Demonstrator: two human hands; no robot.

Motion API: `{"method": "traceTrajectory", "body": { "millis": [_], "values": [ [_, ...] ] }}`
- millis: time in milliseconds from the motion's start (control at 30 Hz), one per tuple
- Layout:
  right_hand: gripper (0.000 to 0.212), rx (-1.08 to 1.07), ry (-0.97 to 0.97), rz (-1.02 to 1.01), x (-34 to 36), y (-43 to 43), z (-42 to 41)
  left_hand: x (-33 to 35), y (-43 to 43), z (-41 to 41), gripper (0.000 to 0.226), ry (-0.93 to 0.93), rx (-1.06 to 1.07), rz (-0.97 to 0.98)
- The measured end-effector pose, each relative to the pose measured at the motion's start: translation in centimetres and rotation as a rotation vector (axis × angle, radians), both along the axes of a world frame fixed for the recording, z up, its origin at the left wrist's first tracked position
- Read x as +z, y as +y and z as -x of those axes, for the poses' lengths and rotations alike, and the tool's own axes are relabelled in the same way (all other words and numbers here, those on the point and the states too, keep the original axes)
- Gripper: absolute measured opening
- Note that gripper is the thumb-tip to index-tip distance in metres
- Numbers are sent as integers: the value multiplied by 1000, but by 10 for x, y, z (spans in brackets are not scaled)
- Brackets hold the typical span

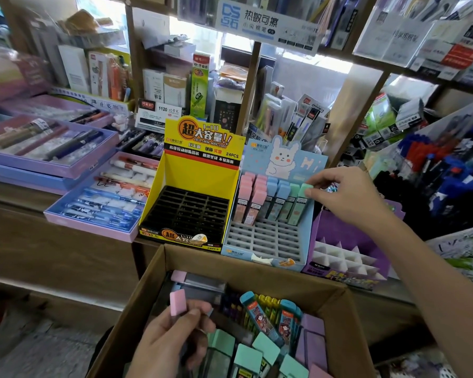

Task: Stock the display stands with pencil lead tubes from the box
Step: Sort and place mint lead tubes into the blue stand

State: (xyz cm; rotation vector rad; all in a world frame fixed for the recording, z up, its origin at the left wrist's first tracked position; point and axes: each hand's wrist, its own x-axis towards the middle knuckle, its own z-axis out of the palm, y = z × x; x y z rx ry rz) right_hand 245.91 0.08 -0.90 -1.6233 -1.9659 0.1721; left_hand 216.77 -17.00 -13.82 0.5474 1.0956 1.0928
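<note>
**Green tube seated in blue stand, pink tube held over box**

Stood near upright in the back-right slot of the blue display stand [268, 241], green-capped tube [301, 203] — long axis vertical, cap up. Pinched at its cap by the right hand [347, 197], fingertips closed on it. Gripped in the left hand [172, 339] over the cardboard box [257, 271], a pink-capped tube [178, 302], cap toward 12 o'clock, fingers curled round it. At 9 o'clock of the blue stand, the yellow stand [194, 192], slots bare — front rows of the blue stand likewise open.
</note>
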Motion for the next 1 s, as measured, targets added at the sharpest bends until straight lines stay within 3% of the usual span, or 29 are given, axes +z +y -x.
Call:
{"method": "traceTrajectory", "body": {
  "millis": [1000],
  "values": [
    [9,-71,-113,136,-13,17,17,1,1,2,20,33,-7,8]
  ]
}}
